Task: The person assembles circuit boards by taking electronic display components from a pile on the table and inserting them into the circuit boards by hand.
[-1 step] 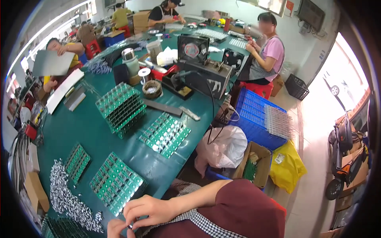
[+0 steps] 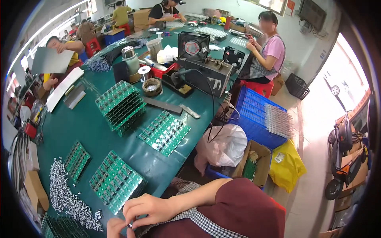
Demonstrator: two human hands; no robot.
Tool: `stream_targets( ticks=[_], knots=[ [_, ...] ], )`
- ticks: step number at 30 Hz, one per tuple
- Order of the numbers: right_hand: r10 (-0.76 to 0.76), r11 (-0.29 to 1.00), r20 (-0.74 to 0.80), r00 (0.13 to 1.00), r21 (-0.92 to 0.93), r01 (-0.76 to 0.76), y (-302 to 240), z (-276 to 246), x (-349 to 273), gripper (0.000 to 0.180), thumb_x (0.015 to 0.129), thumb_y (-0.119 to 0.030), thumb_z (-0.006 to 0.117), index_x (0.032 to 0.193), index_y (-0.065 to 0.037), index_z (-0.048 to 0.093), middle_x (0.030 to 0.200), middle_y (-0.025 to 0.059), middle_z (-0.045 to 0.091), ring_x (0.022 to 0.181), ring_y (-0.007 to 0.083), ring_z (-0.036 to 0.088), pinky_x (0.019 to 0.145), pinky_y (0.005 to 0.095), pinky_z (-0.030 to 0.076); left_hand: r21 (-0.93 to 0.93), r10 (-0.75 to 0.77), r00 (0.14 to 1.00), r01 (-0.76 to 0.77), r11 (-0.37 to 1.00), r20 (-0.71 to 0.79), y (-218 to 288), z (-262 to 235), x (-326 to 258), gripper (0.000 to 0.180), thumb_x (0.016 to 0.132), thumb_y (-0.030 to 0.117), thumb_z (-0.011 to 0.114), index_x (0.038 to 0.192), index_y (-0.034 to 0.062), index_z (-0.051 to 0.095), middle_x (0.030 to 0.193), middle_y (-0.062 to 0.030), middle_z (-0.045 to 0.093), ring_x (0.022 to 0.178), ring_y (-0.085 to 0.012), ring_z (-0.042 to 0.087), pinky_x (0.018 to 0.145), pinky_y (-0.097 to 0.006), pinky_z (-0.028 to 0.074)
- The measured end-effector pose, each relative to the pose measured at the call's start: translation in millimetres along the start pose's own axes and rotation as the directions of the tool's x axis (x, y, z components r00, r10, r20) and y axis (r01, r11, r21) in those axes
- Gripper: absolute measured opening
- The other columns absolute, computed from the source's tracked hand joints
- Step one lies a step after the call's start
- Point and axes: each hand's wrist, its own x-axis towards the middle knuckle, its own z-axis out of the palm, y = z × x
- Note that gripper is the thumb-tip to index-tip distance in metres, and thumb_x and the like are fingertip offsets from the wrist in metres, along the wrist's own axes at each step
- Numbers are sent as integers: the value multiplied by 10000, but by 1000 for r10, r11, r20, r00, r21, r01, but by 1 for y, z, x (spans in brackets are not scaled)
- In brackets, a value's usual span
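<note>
At the lower edge, my right hand (image 2: 150, 209) is closed, its fingertips pinching a small dark-and-white part (image 2: 129, 225). My left hand (image 2: 116, 227) meets it there, fingers drawn together around the same part; the picture's edge cuts off most of this hand. Just beyond my hands lies a green circuit board panel (image 2: 115, 180) with rows of dark components. To its left spreads a heap of small black-and-white parts (image 2: 67, 198), with a smaller green panel (image 2: 77, 162) beside the heap. More dark green boards (image 2: 61, 228) sit at the lower left corner.
Stacked green panels (image 2: 121, 105) and a single panel (image 2: 164, 133) occupy the table. Beyond are a solder spool (image 2: 144, 73), a soldering iron (image 2: 180, 74), a black fan (image 2: 193, 47) and a thermos (image 2: 130, 59). Blue crates (image 2: 250, 105) and a carton (image 2: 258, 156) stand right. Co-workers sit around.
</note>
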Motion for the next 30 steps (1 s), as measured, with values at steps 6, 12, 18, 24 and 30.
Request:
stream_targets(
  ticks=[6,12,18,24,30],
  knots=[
    [60,997,16,998,38,-60,7,-3,-1,185,805,-56,678,951,-20,569,909,106,546,795,257,590,659,325,488,36,14,1000,-13,999,-19,-4,8,5,155,806,-75,613,959,-61,632,900,-166,616,796,-229,593,719,-302,480],
    [-110,984,24,994,-135,112,11,3,-3,183,829,-65,670,977,-29,568,992,103,544,770,238,591,665,323,497,35,138,989,-137,990,-45,-11,5,-3,154,811,-61,651,964,-39,646,865,-149,620,763,-243,590,724,-312,488],
    [-76,995,93,993,-55,81,-2,11,7,185,817,-12,659,972,-13,557,948,105,550,781,239,594,686,323,493,87,116,966,-99,991,-229,-13,1,-19,190,798,-74,667,973,-29,611,910,-148,616,834,-250,596,751,-334,498],
    [-28,999,142,989,-19,31,-2,23,13,176,822,-1,646,974,-6,558,912,103,562,810,239,597,709,333,492,-43,131,982,-138,990,-138,-26,-14,-28,210,804,-130,631,989,-37,596,934,-147,600,854,-240,590,784,-315,489],
    [219,959,97,971,160,-232,-5,38,15,102,891,-50,618,951,15,567,867,74,625,793,132,626,698,279,516,-89,166,964,-187,978,-209,-28,-16,-38,247,788,-147,641,1000,-29,591,944,-144,603,867,-239,595,795,-319,495]
  ],
)
